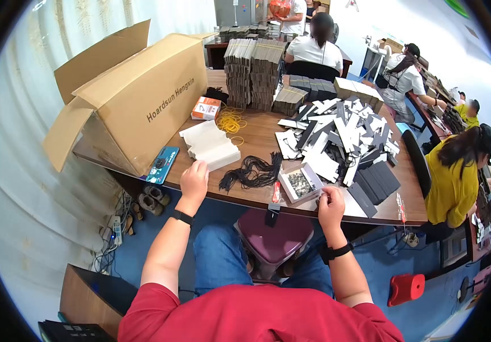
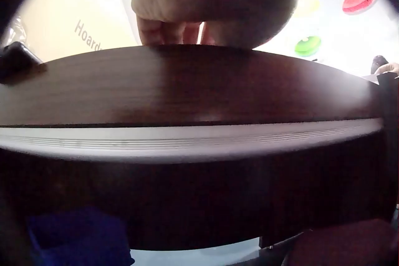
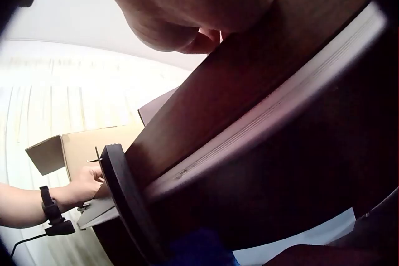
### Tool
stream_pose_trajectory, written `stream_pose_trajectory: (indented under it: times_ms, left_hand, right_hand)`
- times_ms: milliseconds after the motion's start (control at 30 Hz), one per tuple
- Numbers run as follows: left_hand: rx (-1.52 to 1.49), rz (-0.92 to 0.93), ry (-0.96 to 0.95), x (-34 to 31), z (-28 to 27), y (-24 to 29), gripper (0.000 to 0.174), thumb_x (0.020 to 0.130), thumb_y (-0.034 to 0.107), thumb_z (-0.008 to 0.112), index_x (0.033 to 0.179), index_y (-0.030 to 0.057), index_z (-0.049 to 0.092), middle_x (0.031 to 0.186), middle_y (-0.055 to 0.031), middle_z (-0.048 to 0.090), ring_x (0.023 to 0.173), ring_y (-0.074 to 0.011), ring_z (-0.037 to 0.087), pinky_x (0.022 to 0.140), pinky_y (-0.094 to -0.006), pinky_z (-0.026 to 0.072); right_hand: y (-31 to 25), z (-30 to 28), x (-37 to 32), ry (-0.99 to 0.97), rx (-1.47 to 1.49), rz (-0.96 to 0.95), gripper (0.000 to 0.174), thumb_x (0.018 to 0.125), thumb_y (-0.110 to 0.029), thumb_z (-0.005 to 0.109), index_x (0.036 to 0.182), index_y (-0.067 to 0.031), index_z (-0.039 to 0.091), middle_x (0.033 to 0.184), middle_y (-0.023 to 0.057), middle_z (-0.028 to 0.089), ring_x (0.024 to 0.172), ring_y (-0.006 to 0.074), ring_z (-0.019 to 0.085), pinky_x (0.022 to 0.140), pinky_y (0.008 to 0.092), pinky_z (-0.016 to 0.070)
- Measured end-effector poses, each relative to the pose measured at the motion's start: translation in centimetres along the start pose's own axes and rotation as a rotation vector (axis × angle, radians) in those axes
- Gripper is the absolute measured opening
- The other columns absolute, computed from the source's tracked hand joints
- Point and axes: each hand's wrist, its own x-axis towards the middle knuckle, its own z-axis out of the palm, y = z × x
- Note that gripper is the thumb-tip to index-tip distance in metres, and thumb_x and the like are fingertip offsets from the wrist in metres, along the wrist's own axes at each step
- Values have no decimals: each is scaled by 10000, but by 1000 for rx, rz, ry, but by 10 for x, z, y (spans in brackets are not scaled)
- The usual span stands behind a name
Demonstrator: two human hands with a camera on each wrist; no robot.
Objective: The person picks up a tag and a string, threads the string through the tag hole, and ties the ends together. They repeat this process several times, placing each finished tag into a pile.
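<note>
My left hand (image 1: 194, 179) is at the table's front edge, fingers bent loosely downward, fingertips right at the near corner of a stack of folded white card strips (image 1: 211, 145). In the left wrist view those fingers (image 2: 168, 32) come down behind the table edge. My right hand (image 1: 331, 208) is bent beside a small open box (image 1: 295, 198) of small metallic pieces. Its thumb and fingertips come together near the box's corner; I cannot tell whether something small is between them. A bundle of black cords (image 1: 251, 171) lies between both hands.
A large cardboard box (image 1: 143, 108) stands at left, with a blue card (image 1: 163, 165) and yellow rubber bands (image 1: 231, 120) nearby. Loose black and white tags (image 1: 336, 134) pile up at right, before banded stacks (image 1: 254, 71). A black piece (image 1: 272, 216) overhangs the front edge. Other people sit beyond.
</note>
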Motion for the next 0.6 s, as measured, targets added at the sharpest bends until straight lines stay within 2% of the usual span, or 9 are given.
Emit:
stream_pose_trajectory:
  times_ms: [100,200,400,600]
  left_hand:
    - [-44,-56,-2,1,6,-4,209,769,83,637,973,52,606,976,-111,606,827,-312,612,740,-407,488]
    - [-58,-16,0,1,7,-5,219,753,63,655,967,33,619,987,-124,607,843,-325,614,744,-415,495]
    - [42,1,4,4,-6,11,213,731,68,671,940,41,635,1043,-97,579,923,-293,579,777,-399,476]
    - [122,99,47,4,-6,10,227,718,62,674,941,37,640,1005,-84,567,873,-280,552,758,-399,465]
  right_hand:
    - [-7,-3,1,-45,57,107,119,769,45,537,864,11,601,829,137,578,713,251,572,629,326,462]
    - [-4,0,-1,-3,58,53,113,770,49,528,853,8,594,831,137,589,766,277,581,681,329,464]
    - [-7,-2,0,-18,51,52,112,768,54,530,850,11,594,826,137,589,763,277,582,680,328,464]
    - [-10,-3,-1,-20,64,53,114,765,61,526,844,14,594,823,139,591,761,280,584,685,326,466]
